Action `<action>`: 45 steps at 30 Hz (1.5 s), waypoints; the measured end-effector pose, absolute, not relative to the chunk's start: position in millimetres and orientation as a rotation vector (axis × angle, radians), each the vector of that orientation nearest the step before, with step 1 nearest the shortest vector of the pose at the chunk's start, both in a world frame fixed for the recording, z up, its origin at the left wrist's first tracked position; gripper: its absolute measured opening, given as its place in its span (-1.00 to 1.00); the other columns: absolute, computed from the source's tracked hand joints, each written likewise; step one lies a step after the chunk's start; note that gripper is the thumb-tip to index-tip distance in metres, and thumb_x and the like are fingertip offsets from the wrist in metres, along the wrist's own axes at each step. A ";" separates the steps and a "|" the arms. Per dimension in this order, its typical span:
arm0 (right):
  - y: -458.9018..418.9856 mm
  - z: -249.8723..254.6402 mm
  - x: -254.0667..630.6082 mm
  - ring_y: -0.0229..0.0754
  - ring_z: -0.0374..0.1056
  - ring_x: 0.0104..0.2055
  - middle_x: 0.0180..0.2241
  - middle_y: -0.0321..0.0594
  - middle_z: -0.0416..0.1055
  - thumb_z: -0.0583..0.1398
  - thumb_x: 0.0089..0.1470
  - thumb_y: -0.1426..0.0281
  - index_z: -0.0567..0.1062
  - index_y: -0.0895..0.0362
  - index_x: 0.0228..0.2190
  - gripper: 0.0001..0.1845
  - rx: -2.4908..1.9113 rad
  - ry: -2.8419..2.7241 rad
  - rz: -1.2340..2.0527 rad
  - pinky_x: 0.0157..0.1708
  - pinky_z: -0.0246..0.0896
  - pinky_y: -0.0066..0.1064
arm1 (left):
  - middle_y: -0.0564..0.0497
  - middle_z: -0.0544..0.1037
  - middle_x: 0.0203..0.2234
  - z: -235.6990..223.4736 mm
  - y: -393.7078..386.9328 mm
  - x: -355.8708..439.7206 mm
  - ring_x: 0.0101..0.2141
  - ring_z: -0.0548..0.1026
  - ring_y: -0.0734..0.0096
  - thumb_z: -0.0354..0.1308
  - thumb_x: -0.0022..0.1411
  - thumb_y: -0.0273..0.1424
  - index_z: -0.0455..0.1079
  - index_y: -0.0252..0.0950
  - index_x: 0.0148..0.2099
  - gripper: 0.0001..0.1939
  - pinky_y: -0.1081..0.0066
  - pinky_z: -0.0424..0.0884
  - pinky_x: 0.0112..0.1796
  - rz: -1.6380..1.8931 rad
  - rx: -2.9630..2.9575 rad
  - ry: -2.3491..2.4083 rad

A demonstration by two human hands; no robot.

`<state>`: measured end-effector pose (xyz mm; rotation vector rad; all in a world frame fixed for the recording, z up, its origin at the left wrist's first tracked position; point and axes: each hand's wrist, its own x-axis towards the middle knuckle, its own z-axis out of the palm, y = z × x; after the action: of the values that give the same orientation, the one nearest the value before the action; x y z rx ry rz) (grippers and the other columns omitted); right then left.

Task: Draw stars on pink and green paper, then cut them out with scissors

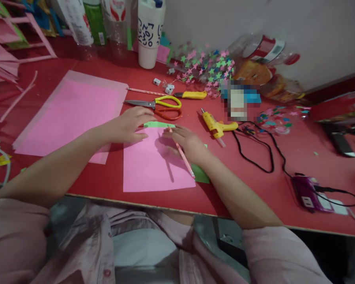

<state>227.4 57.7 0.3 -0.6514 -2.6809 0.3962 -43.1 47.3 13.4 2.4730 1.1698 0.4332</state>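
Note:
A pink sheet of paper lies in front of me on the red table, with green paper showing from under its right side. A green strip shows along its top edge. My left hand rests flat over the sheet's upper left corner, fingers stretched out. At the upper right, my right hand has a pink pencil between its fingers, its eraser end slanting down toward me. Scissors with one yellow and one red handle lie just beyond both hands.
Larger pink sheets lie to the left. Behind are another pencil, a yellow utility knife and a white tumbler. A yellow glue gun and its black cord are on the right, near a purple box.

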 end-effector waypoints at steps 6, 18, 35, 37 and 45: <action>71.6 5.8 236.2 -0.01 0.46 -0.15 -0.26 -0.05 0.56 0.10 0.24 0.25 0.53 0.11 -0.25 -0.74 -0.845 -2.482 0.307 -0.01 0.31 -0.08 | -0.21 0.04 0.40 31.8 40.3 -44.8 0.38 -0.02 -0.03 0.19 0.16 -0.15 0.14 -0.28 0.36 -0.23 0.04 0.01 0.29 0.012 2.479 1.092; 53.5 42.6 221.9 -0.34 0.20 -0.60 -0.64 -0.43 0.30 0.21 0.05 0.31 0.45 0.10 -0.34 -0.87 -1.038 -1.715 1.066 -0.56 0.12 -0.48 | -0.37 0.09 0.36 11.6 32.3 -6.8 0.36 0.00 -0.15 0.18 0.16 0.05 0.05 -0.40 0.40 -0.06 -0.09 -0.21 0.31 0.093 2.591 1.162; 30.4 12.1 194.1 -0.35 0.16 -0.48 -0.49 -0.38 0.30 0.19 0.01 0.40 0.39 0.12 -0.41 -0.94 -0.909 -1.996 1.490 -0.47 0.08 -0.47 | -0.18 0.31 0.26 -3.5 27.8 -27.7 0.28 0.15 -0.03 0.08 0.23 -0.02 0.36 -0.26 0.19 -0.40 -0.05 0.03 0.27 0.396 2.310 1.161; 30.4 10.7 195.5 -0.35 0.15 -0.50 -0.51 -0.39 0.30 0.17 -0.02 0.45 0.39 0.11 -0.42 -0.97 -0.888 -2.024 1.462 -0.49 0.06 -0.48 | -0.17 0.30 0.26 -3.1 27.0 -27.0 0.28 0.15 -0.01 0.08 0.24 -0.03 0.35 -0.26 0.19 -0.41 -0.04 0.02 0.28 0.394 2.302 1.157; 30.1 3.7 198.7 -0.38 0.15 -0.53 -0.52 -0.39 0.34 0.16 -0.01 0.50 0.38 0.10 -0.44 -0.94 -0.923 -2.077 1.375 -0.51 0.06 -0.48 | -0.24 0.25 0.27 1.9 22.2 -26.1 0.29 0.15 -0.02 0.12 0.23 -0.07 0.24 -0.34 0.26 -0.33 0.01 0.08 0.28 0.371 2.207 1.223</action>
<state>198.7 30.1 3.7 -0.9227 -2.0766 1.3754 -26.1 22.2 1.9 2.2071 1.2234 0.3714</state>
